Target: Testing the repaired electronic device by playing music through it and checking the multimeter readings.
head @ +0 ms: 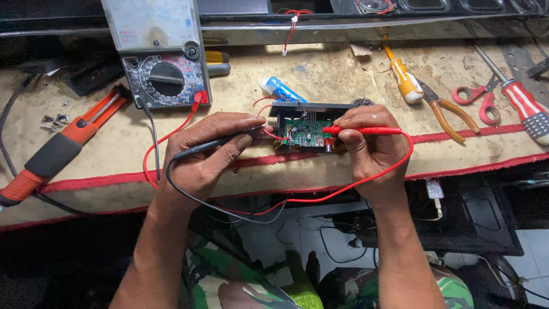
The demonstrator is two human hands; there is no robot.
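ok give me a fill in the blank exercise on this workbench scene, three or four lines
1. The left hand holds the thin ____ test probe.
2. The right hand holds the thin ____ test probe.
3. Both probe tips meet the small ____ circuit board.
4. The grey dial multimeter lies to the ____ of the board.

Missing words: black; red; green; left

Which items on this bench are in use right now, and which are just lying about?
In use: left hand holding the black probe; right hand holding the red probe; green circuit board in its black housing; analog multimeter the leads run to.

Lying about: soldering iron, screwdriver, pliers, red scissors, striped-handle screwdriver, loose screws.
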